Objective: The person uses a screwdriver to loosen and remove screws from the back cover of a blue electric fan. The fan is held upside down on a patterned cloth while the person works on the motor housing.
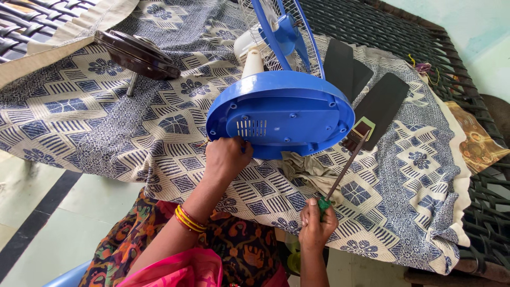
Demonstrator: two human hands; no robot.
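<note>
Motor housing (pixel 139 55), dark brown and round with a short metal shaft under it, lies at the far left on a blue-and-white patterned cloth (pixel 79 122) spread over a woven cot (pixel 478 202). Right of it, near the middle, a blue table fan (pixel 280 109) lies tipped over so that the underside of its round base faces the camera; its white neck and wire grille point away behind the base. The left hand (pixel 227 158) is curled against the lower left rim of that base, fingers closed on the edge, with yellow and red bangles (pixel 188 219) on the wrist. A crumpled grey-green rag (pixel 308 169) sits just below the base. Further right, the right hand (pixel 316 226) pinches the green handle of a screwdriver (pixel 345 169), whose thin shaft slants up toward the base's right edge. Beyond it, dark flat fan blades (pixel 380 103) lie on the cloth at the right.
</note>
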